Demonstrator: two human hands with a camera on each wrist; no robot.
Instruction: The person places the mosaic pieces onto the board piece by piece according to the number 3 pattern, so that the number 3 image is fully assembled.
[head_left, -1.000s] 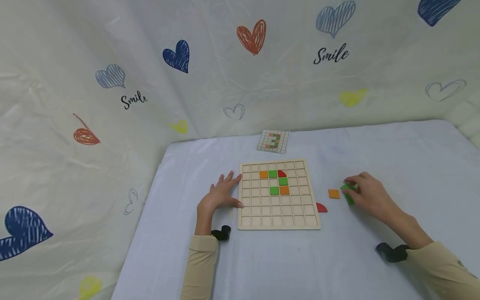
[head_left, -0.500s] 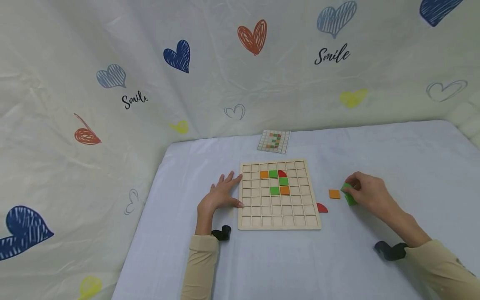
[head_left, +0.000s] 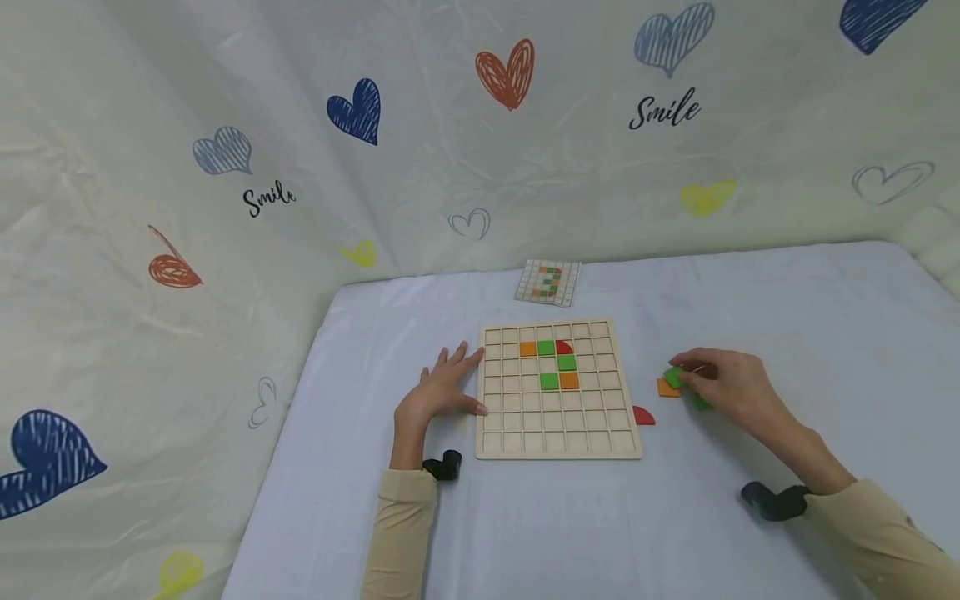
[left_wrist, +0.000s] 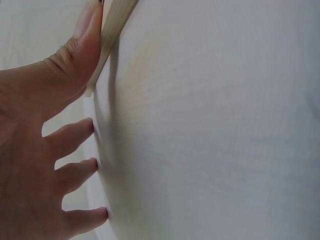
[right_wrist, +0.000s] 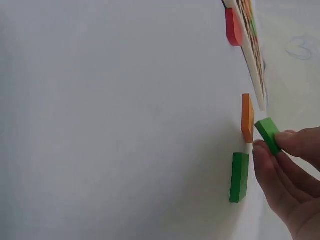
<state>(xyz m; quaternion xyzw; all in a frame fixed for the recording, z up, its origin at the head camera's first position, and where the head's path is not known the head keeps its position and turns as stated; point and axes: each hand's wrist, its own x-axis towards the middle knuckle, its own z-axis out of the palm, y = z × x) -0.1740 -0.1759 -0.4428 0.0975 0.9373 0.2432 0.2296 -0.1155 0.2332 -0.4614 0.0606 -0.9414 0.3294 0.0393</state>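
My left hand spreads its fingers at the left edge of a wooden grid board, with thumb and forefinger against the rim. In the left wrist view the thumb presses the board's side. My right hand pinches a green square tile between thumb and fingers, above the cloth. Under it lie an orange square tile and a second green tile, partly hidden by the hand in the head view. On the board several orange and green squares and a red quarter-round piece form a curved row.
A red quarter-round tile lies against the board's right edge. Behind the board is a printed pattern card with a coloured grid. White cloth covers the table, and a heart-printed curtain hangs behind it.
The right hand has lifted the green tile off the other green one and moved it left, over the orange tile. The left hand and the board have stayed still.
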